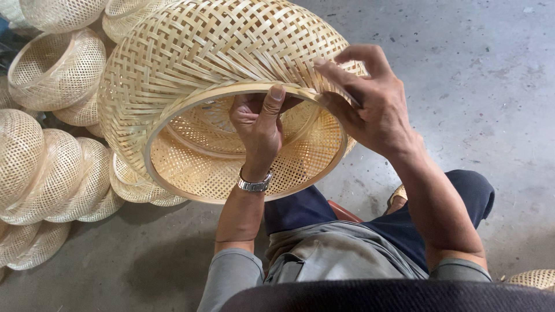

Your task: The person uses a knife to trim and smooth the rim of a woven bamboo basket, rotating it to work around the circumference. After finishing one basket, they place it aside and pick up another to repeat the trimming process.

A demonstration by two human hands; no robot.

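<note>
So we're sitting low with a big woven bamboo basket tipped on its side in front of our knees, open mouth facing back toward us, so we can see straight into the lattice bottom. Our left hand is reaching inside the opening, fingers curled up under the top of the rim hoop and the thumb laid flat over the outside of it, so it's clamping that strip of rim from both sides. There's a metal wristwatch on that wrist. Our right hand sits just beside it on the upper right part of the rim, fingers bent and bunched, pinching the hoop edge between thumb and fingertips where the weave meets it. The two hands are close together but don't look like they touch. Off to the left there's a whole heap of finished baskets in a paler, finer weave, stacked and nested on the grey concrete floor, and the big basket leans right against them. Down in the right corner the edge of another woven piece just peeks in.
</note>
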